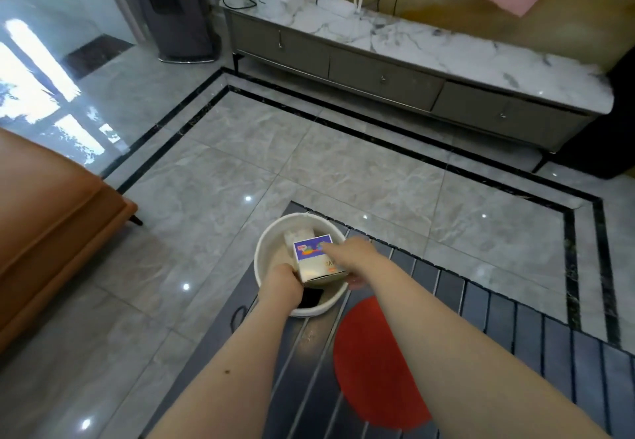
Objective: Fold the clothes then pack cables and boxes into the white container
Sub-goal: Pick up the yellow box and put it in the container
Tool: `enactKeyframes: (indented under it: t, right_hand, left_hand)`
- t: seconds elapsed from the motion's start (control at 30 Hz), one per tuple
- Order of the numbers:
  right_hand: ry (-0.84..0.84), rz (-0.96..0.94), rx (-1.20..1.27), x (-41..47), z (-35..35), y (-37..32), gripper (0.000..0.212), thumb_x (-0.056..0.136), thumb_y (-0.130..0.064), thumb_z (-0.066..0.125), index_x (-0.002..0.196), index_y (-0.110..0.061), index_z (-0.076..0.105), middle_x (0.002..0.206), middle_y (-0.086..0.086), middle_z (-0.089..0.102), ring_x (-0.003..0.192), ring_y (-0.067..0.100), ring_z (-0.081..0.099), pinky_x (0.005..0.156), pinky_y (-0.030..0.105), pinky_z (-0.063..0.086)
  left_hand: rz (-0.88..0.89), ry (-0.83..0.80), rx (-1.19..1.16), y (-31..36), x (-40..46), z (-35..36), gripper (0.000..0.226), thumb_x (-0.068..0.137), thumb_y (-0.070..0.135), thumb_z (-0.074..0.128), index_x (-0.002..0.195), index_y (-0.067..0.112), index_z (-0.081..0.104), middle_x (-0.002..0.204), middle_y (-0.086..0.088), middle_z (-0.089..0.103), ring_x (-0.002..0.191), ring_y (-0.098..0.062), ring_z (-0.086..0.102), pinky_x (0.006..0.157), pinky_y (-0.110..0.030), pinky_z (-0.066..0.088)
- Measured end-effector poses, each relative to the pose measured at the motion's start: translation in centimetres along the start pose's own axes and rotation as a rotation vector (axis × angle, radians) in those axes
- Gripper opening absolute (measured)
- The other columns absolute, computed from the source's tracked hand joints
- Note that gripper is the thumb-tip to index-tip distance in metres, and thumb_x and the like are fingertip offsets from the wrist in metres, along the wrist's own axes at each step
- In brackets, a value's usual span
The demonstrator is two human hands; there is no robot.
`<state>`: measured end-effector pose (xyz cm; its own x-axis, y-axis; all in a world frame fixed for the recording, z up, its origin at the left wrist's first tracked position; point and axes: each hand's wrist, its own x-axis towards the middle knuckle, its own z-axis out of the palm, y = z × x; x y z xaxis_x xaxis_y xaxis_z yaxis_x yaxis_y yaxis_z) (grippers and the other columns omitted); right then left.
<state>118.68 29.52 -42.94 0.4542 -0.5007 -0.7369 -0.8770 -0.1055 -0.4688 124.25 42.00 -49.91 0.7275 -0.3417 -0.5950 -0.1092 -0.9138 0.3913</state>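
Observation:
A round white container (266, 249) stands at the far corner of a dark slatted table (498, 322). Inside it, a box with a purple, colourful end (314, 255) sits tilted. My left hand (280, 282) grips the box's near left side. My right hand (350, 255) rests on its top right edge, fingers spread over it. A pale box (299, 234) lies behind it in the container, and a black object (309, 297) shows at the container's near side. No clothes are in view.
A red round mat (371, 363) lies on the table near my right forearm. A black cable loop (237, 316) hangs at the table's left edge. An orange sofa (51, 225) stands left; a marble-topped cabinet (412, 43) with a kettle and router stands across the tiled floor.

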Motion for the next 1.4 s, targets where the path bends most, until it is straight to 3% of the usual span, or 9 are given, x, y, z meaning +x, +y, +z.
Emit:
enactKeyframes:
  t: [0.13,0.23,0.37,0.5,0.9,1.13,1.27,1.33,1.4]
  right_hand:
    - [-0.029,-0.22,-0.161,0.5,0.3,1.4,0.062,0.071,-0.045,0.074,0.119,-0.015,0.051,0.122,0.009,0.054,0.108,0.02,0.054,0.083,0.026,0.044]
    - [0.074,-0.359,-0.362,1.1,0.0,2.6,0.052,0.076,-0.033,0.074,0.119,-0.015,0.052,0.12,0.011,0.051,0.11,0.026,0.055,0.09,0.032,0.047]
    - [0.193,-0.465,-0.51,1.5,0.4,3.2,0.035,0.081,-0.026,0.067,0.113,-0.016,0.055,0.116,0.007,0.053,0.106,0.027,0.059,0.083,0.035,0.048]
    - [0.235,-0.54,-0.54,2.0,0.5,4.0,0.036,0.084,-0.029,0.064,0.116,-0.018,0.052,0.116,0.005,0.053,0.104,0.027,0.06,0.078,0.034,0.047]
    - [0.274,-0.532,-0.486,1.9,1.2,4.8,0.04,0.085,-0.025,0.064,0.119,-0.015,0.047,0.118,0.006,0.051,0.105,0.029,0.06,0.081,0.037,0.048]
    - [0.285,-0.462,-0.45,0.9,1.1,4.4,0.042,0.085,-0.026,0.065,0.121,-0.013,0.046,0.12,0.007,0.051,0.107,0.028,0.058,0.083,0.036,0.046]
    - [0.301,-0.46,-0.407,0.1,1.2,3.9,0.043,0.086,-0.028,0.065,0.122,-0.013,0.047,0.12,0.007,0.052,0.107,0.026,0.057,0.083,0.034,0.046]
    - [0.299,-0.462,-0.429,-0.4,1.4,3.7,0.044,0.086,-0.028,0.065,0.122,-0.012,0.046,0.121,0.008,0.051,0.107,0.027,0.058,0.084,0.035,0.046]
    - [0.293,-0.454,-0.444,-0.7,1.6,3.6,0.045,0.086,-0.027,0.065,0.124,-0.012,0.046,0.121,0.009,0.051,0.107,0.028,0.058,0.085,0.035,0.047]
  left_hand:
    - [0.021,0.002,0.026,0.7,1.2,0.4,0.03,0.093,0.009,0.044,0.118,0.006,0.06,0.119,-0.015,0.063,0.112,-0.032,0.057,0.092,-0.034,0.044]
    - [0.01,-0.006,0.072,0.7,1.9,0.5,0.031,0.092,0.008,0.044,0.119,0.006,0.058,0.12,-0.016,0.063,0.112,-0.032,0.057,0.091,-0.035,0.045]
    - [-0.054,-0.035,0.185,0.2,2.7,0.7,0.03,0.091,0.015,0.048,0.12,0.013,0.055,0.118,-0.009,0.062,0.111,-0.029,0.058,0.085,-0.033,0.047]
    - [-0.061,-0.15,0.281,-0.1,4.0,2.0,0.026,0.093,0.017,0.048,0.118,0.013,0.055,0.119,-0.007,0.06,0.111,-0.025,0.057,0.094,-0.029,0.048]
    - [0.055,0.038,0.648,-0.9,4.2,3.9,0.026,0.093,0.01,0.044,0.114,0.01,0.06,0.116,-0.005,0.063,0.109,-0.023,0.06,0.083,-0.028,0.047]
    - [0.131,0.103,0.718,-0.3,3.2,2.5,0.024,0.092,0.01,0.044,0.108,0.015,0.061,0.105,0.001,0.065,0.102,-0.018,0.063,0.073,-0.023,0.043]
    - [0.183,0.097,0.749,-1.1,3.2,2.2,0.029,0.093,0.004,0.041,0.111,0.011,0.063,0.086,-0.001,0.059,0.083,-0.017,0.057,0.064,-0.016,0.043]
    - [0.271,0.047,0.856,-1.5,3.3,1.9,0.031,0.094,0.003,0.039,0.117,0.006,0.061,0.1,-0.007,0.064,0.082,-0.017,0.055,0.059,-0.009,0.043]
    - [0.278,0.072,0.852,-1.5,3.0,1.5,0.027,0.093,0.003,0.044,0.111,0.011,0.062,0.106,-0.003,0.067,0.091,-0.018,0.064,0.064,-0.017,0.044]
